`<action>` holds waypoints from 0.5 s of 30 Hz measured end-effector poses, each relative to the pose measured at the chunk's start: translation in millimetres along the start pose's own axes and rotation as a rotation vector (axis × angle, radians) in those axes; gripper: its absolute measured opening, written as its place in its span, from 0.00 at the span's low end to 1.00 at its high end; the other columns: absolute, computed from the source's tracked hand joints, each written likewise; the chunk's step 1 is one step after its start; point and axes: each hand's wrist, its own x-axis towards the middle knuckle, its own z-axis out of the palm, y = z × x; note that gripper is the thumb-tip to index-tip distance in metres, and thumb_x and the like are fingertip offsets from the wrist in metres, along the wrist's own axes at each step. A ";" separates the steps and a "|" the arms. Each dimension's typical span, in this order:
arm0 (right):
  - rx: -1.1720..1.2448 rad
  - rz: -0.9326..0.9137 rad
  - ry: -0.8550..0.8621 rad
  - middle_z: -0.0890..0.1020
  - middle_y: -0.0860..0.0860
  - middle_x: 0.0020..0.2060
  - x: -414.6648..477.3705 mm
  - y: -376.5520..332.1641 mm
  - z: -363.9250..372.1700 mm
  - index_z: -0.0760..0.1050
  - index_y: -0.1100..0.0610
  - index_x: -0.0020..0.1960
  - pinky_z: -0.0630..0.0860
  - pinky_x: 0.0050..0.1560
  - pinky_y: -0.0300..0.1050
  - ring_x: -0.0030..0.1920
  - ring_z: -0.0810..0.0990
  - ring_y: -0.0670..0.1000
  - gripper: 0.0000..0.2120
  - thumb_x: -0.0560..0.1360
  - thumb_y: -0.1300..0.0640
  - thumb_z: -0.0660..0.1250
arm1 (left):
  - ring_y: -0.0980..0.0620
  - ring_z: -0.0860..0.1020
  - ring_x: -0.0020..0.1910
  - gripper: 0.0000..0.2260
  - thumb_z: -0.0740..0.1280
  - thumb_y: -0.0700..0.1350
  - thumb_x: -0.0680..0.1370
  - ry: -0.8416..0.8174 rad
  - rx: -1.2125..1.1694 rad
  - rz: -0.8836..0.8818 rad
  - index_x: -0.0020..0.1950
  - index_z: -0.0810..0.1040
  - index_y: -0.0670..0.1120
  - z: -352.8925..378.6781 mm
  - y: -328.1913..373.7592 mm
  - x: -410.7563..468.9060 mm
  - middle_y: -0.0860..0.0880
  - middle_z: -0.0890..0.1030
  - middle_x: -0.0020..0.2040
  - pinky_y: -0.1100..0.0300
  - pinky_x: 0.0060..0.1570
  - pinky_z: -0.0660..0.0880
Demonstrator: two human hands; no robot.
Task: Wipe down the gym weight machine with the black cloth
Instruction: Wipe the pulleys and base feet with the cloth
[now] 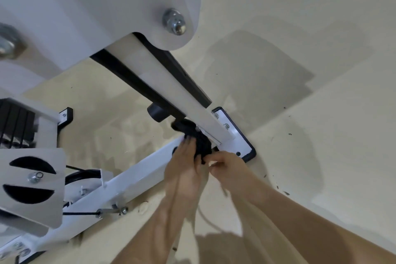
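Closest to my view, a big white bracket plate (pixel 120 6) with two domed nuts (pixel 174 21) fills the top left and hides part of the weight machine (pixel 137 169) beneath it. From under it a slanted white post (pixel 171 92) edged in black runs down to a foot plate (pixel 242 141) with a black rubber rim, bolted flat on the cream floor (pixel 310 124). A black round knob (pixel 157 111) sticks out just beside the post. At the left I see the weight stack (pixel 15 122), a grey pulley cover (pixel 32 182) with two half-moon slots, and a thin cable (pixel 79 213) running under it.

The black cloth (pixel 198 141) is bunched against the joint where the post meets the low white base beam, right by the foot plate.

Both forearms reach in from the bottom of my view, side by side. The left hand (pixel 184 167) lies back-up over the beam, its fingers stretched almost straight and pressed on the cloth; its thumb I cannot make out. The right hand (pixel 227 167) is curled, fingertips pinching the cloth's near edge; motion blur softens both hands
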 end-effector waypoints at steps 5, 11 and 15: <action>0.450 0.290 -0.074 0.80 0.53 0.44 -21.1 12.6 -3.5 0.76 0.62 0.53 0.79 0.48 0.49 0.44 0.77 0.52 0.09 0.74 0.67 0.62 | 0.48 0.72 0.68 0.23 0.63 0.38 0.76 -0.158 0.227 0.234 0.72 0.70 0.45 25.9 0.8 -9.4 0.51 0.71 0.72 0.58 0.61 0.72; 0.521 0.297 0.008 0.75 0.46 0.62 -46.5 5.3 -27.7 0.70 0.46 0.68 0.80 0.45 0.38 0.53 0.81 0.45 0.22 0.78 0.64 0.63 | 0.48 0.62 0.74 0.27 0.60 0.44 0.79 -0.424 0.220 0.066 0.77 0.57 0.47 77.6 3.2 4.9 0.46 0.59 0.76 0.58 0.70 0.62; 0.292 0.322 -0.001 0.71 0.46 0.68 -65.5 5.7 -55.3 0.69 0.46 0.71 0.78 0.47 0.38 0.62 0.76 0.47 0.25 0.77 0.62 0.66 | 0.44 0.75 0.58 0.16 0.61 0.44 0.80 -0.325 0.230 0.010 0.68 0.70 0.49 85.5 22.9 10.1 0.45 0.67 0.67 0.55 0.52 0.72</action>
